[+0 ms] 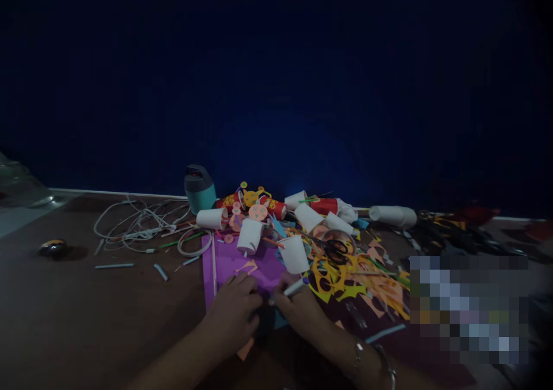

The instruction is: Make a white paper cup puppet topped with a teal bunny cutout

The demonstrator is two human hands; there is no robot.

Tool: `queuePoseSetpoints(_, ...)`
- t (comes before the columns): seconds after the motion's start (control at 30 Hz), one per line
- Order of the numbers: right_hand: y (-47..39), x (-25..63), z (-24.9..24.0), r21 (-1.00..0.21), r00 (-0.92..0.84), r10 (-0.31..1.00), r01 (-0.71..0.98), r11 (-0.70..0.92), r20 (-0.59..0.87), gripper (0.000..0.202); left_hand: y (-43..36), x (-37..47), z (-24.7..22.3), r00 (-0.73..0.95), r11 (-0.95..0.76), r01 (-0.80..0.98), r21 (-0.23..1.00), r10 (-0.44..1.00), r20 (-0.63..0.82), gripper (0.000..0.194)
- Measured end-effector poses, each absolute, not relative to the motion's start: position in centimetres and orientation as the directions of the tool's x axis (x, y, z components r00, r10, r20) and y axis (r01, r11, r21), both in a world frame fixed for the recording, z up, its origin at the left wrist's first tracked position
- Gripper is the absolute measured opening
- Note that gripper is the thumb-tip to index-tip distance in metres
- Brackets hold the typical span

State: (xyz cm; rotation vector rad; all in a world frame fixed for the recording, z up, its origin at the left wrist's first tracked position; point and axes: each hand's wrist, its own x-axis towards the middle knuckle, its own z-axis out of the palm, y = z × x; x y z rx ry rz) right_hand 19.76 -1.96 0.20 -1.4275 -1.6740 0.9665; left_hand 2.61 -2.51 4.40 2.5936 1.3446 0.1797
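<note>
My right hand point(298, 303) grips a white marker point(296, 287) with a purple end, pointed down to the left. Its tip is close to my left hand point(235, 303), whose fingers are curled over the near part of a purple paper sheet point(227, 266). What the left fingers hold, if anything, is too dark to make out. A piece of blue paper point(280, 320) shows under and between the hands. Just beyond the right hand a white paper cup point(294, 255) lies tilted, and another white cup point(249, 236) is on the purple sheet.
Black-handled scissors point(336, 250) and yellow paper scraps point(324, 280) lie right. Further cups and paper cut-outs pile up behind. A teal bottle point(201, 197) stands at the back, beside tangled white cables point(138, 223). A shiny dark mouse-shaped object point(53, 247) is far left.
</note>
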Motion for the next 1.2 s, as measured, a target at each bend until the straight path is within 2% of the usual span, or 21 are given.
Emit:
queuePoseSetpoints(0.13,-2.04,19.72,0.37,-0.887,-0.098,0.989,0.440,0.140,0.107,0.013,-2.53,2.63,4.30,0.567,-0.552,0.799,0.238,0.824,0.010,0.008)
queuePoseSetpoints(0.3,-2.09,19.68,0.15,-0.908,-0.121,0.992,0.410,0.081,0.034,0.013,-2.49,2.49,4.09,0.576,-0.563,0.789,0.246,0.817,0.024,0.006)
queuePoseSetpoints(0.43,-2.00,19.72,0.08,-0.889,-0.099,0.991,0.440,0.123,0.088,0.012,-2.45,2.51,4.03,0.574,-0.564,0.791,0.239,0.818,0.030,0.006)
queuePoseSetpoints(0.8,-2.17,19.61,0.27,-0.894,-0.131,0.990,0.434,0.112,0.060,0.011,-2.46,2.69,4.37,0.569,-0.553,0.802,0.226,0.822,-0.009,0.006)
queuePoseSetpoints(1.2,-2.21,19.64,0.65,-0.894,-0.128,0.991,0.438,0.098,0.046,0.013,-2.49,2.56,4.05,0.566,-0.556,0.796,0.240,0.824,0.029,0.005)
